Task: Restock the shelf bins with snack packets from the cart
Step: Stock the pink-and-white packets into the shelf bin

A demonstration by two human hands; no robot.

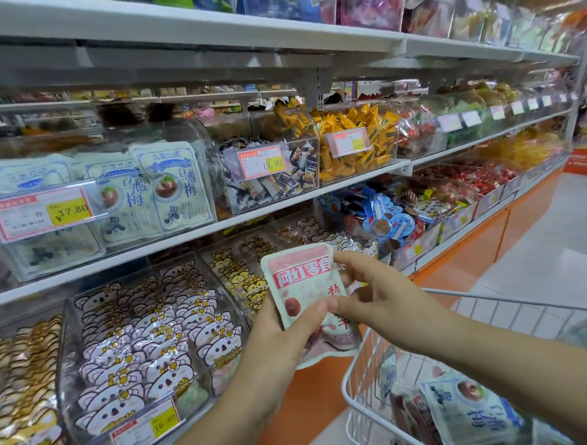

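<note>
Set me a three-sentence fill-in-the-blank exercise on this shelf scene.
The left hand grips the pink-and-white plastic snack packet while the right hand pinches its ___ right corner.
The white wire cart stands on the person's ___ side.
The yellow price label on the clear plastic bin of koala-shaped packets reads ___.
Missing: top; right; 16.80.

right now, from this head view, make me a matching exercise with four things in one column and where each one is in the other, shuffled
Things
1. pink packet
2. koala packets
3. yellow candies
4. wire cart

Places
A. in a clear bin on the middle shelf
B. at the lower right, beside the shelves
C. gripped by the left hand and pinched by the right hand
D. in a clear bin on the lower shelf

Pairs: 1-C, 2-D, 3-A, 4-B
</note>
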